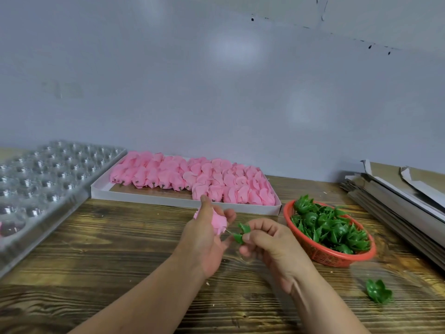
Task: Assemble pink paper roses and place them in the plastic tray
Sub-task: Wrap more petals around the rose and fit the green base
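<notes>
Item: wooden desk (115, 239), seen from the head camera, with both hands working above its middle.

Left hand (207, 237): fingers curled round a pink paper rose (218, 221), held clear of the desk, its thin stem pointing toward the right hand.

Right hand (269, 242): thumb and fingers pinched a green plastic calyx (242, 233), which sat at the tip of the rose's stem, between the two hands.

Plastic tray (48, 179): clear, many round cups, lay along the desk's left edge; one pink piece showed in a cup at its near left.

White box (144, 196): at the desk's back edge, centre, packed with rows of pink rose heads (192, 177).

Red basket (325, 254): toward the right side, just beside the box's near right corner, heaped with green calyxes (332, 227).

Loose calyx (379, 291): on the desk near the front right corner.

Cardboard sheets (397, 196): stacked along the right edge.
</notes>
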{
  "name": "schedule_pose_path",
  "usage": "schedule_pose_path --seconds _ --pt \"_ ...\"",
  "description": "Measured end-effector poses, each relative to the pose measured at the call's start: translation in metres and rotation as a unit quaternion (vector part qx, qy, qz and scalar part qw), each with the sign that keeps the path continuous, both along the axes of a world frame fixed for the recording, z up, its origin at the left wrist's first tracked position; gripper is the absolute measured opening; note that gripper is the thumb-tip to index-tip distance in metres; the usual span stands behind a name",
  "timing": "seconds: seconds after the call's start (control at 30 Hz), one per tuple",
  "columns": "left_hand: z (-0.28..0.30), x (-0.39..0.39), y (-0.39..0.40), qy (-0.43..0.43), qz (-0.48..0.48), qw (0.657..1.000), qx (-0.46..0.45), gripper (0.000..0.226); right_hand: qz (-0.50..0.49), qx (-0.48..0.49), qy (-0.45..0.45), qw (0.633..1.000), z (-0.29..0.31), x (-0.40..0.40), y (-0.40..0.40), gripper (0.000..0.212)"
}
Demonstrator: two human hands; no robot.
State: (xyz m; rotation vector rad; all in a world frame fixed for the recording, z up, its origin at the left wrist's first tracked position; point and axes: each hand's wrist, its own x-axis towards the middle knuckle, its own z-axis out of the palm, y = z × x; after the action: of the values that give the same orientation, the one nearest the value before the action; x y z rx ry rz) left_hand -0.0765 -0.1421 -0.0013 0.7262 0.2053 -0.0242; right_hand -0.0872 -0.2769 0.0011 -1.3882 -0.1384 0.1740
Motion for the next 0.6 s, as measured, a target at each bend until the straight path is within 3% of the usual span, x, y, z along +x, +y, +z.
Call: schedule_pose_path --seconds 0.2,0.4,0.6 --pt "0.002 -0.003 -0.001 -0.019 -0.013 0.999 0.024 0.045 0.027 0.038 0.02 0.999 -0.003 -0.004 0.01 0.023" --pt "-0.006 -0.007 -0.008 -0.068 -0.046 0.991 0.108 0.044 0.03 0.084 0.034 0.995 -0.001 -0.006 0.013 0.019" --pt "-0.01 -0.007 -0.007 -0.106 -0.028 0.974 0.197 0.044 0.009 0.068 0.009 0.998 -0.005 -0.007 0.013 0.02"
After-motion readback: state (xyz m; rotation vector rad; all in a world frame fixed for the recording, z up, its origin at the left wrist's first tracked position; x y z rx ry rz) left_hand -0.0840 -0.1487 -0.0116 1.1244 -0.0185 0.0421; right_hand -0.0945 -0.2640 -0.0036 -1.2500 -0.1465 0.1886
